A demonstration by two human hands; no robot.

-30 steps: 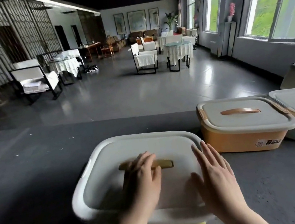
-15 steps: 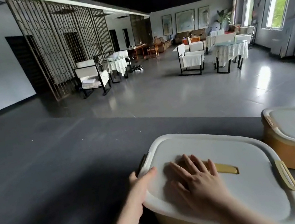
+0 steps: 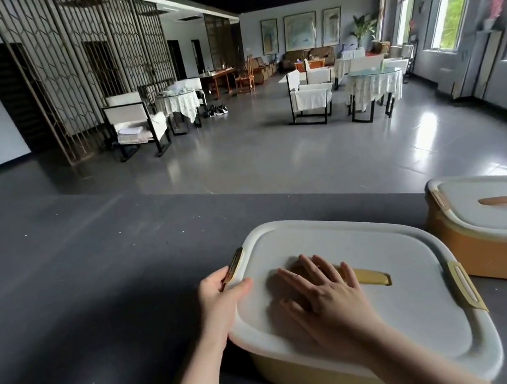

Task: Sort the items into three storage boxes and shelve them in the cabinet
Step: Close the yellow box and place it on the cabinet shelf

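A yellow storage box with a white lid (image 3: pixel 404 266) sits on the dark grey table in front of me. My right hand (image 3: pixel 329 300) lies flat on the lid with straight fingers, over the left end of the yellow lid handle (image 3: pixel 372 277). My left hand (image 3: pixel 221 294) is at the box's left end, with its fingers and thumb pinching the yellow side latch (image 3: pixel 234 264). The latch on the right end (image 3: pixel 465 285) is closed down. An orange box with a white lid (image 3: pixel 500 216) stands to the right.
The dark grey table (image 3: pixel 76 290) stretches far to the left and ahead of the boxes. Beyond its far edge is a tiled hall with white chairs (image 3: pixel 135 126) and round tables (image 3: pixel 373 84).
My left hand went from the lid's handle to the left side latch, and my right hand slid left onto the lid's centre. The view swung left, so the third box is out of sight.
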